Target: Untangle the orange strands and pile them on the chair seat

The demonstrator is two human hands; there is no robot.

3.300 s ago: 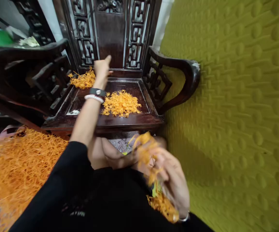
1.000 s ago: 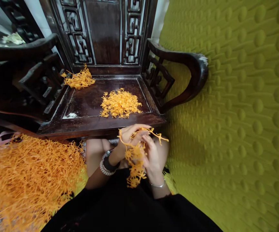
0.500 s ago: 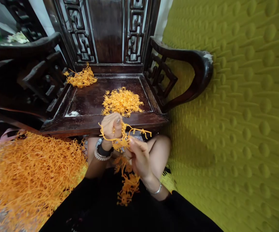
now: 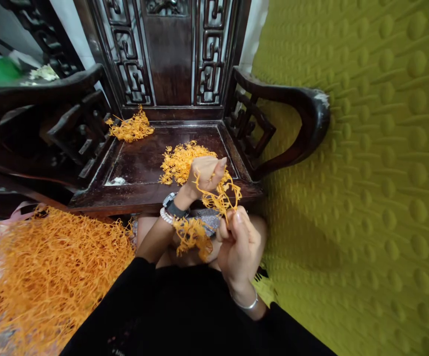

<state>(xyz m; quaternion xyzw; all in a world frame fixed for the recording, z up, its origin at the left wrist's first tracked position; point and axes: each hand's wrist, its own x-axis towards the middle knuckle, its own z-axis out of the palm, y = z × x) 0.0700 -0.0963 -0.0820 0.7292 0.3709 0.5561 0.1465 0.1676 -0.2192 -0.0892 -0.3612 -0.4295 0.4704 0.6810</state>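
Head view: holding an orange strand (image 4: 219, 199) at the front of a dark carved chair (image 4: 171, 64).
Gripping it in curled fingers of the left hand (image 4: 204, 174), pinching it lower down between thumb and fingers of the right hand (image 4: 242, 247); below, with an orange clump (image 4: 193, 236) hanging, holder unclear. On the seat (image 4: 136, 160), with 1 broad pile (image 4: 177, 162) behind the left hand and 1 smaller pile (image 4: 132, 127) at the back left corner. To the left, with a large tangled heap (image 4: 58, 269).
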